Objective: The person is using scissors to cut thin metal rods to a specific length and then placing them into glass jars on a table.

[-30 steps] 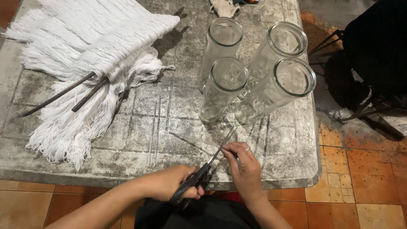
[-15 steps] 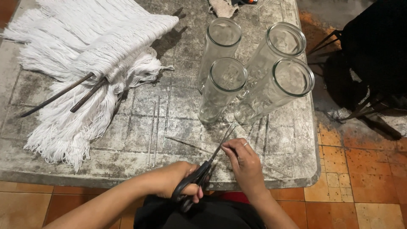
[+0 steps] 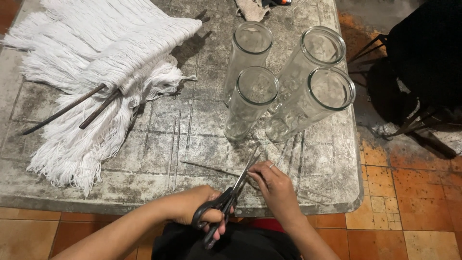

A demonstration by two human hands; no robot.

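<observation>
Left hand (image 3: 195,207) grip clamped on black scissors (image 3: 226,197); right hand (image 3: 276,185) grip pinches thin wick (image 3: 211,167) at bench (image 3: 313,192) front edge.

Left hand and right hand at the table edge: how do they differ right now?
The left hand grips black-handled scissors, fingers through the loops; the right hand holds no tool and pinches something thin at the blades, too small to identify. The right hand wears a ring, while none shows on the left hand. The left hand sits nearer the table edge, the right hand further over it. Both are bare and close together.
</observation>
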